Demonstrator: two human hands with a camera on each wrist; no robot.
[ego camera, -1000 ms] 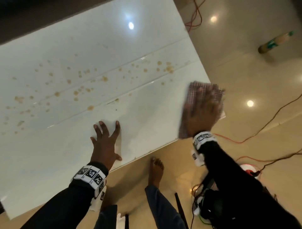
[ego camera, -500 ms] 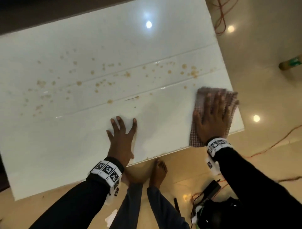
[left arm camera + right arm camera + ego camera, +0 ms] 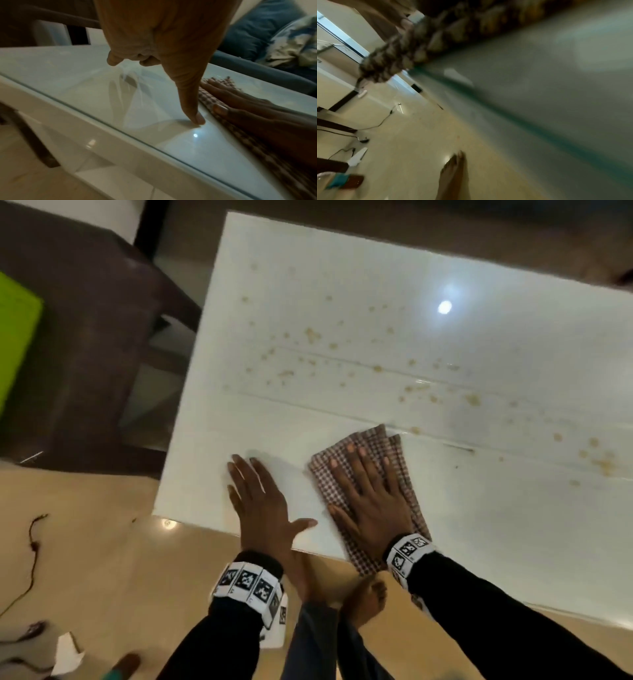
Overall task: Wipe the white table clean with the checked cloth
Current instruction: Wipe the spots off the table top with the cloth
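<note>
The glossy white table carries many small brown spots across its far half. The folded red-and-white checked cloth lies near the front edge, and its near end hangs over that edge. My right hand presses flat on the cloth with straight, spread fingers. My left hand rests flat on the bare table just left of the cloth, thumb pointing toward it. In the left wrist view my left hand touches the glass beside the cloth. The right wrist view shows the blurred cloth at the table's edge.
A dark brown piece of furniture stands past the table's left end, with a green surface at the far left. Cables and a scrap of white paper lie on the tan floor. My bare feet are under the front edge.
My right hand has slid the cloth left along the front edge, from the table's right corner to right beside my left hand. The head view has swung left.
</note>
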